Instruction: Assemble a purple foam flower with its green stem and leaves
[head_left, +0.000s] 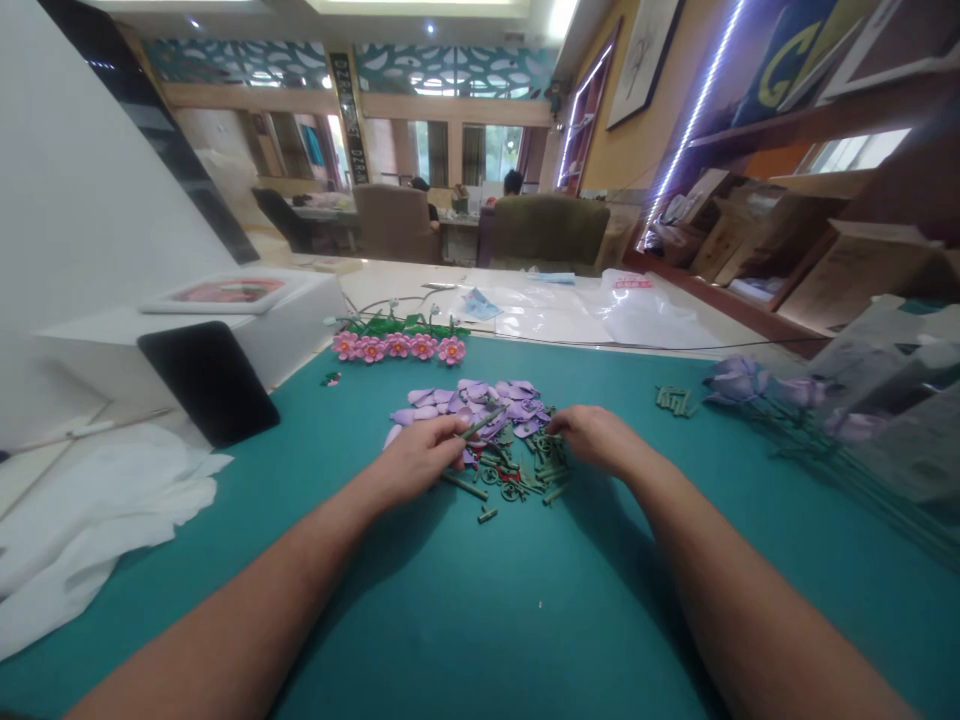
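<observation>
My left hand is closed on a thin green stem piece, which points up and to the right over a pile of parts. My right hand reaches the pile's right edge with its fingers pinched; what they hold, if anything, is too small to make out. Lilac petal pieces lie heaped between and beyond the hands. Nearer to me spread small dark green parts with a few red bits among them. One short green tube lies apart in front, and a longer green rod sits just below my left fingers.
Pink flowers with green leaves lie behind the pile. A black tablet-like panel leans at the left, above white cloth. On the right are short green tubes and lilac flowers on long stems. Clear plastic bags lie behind.
</observation>
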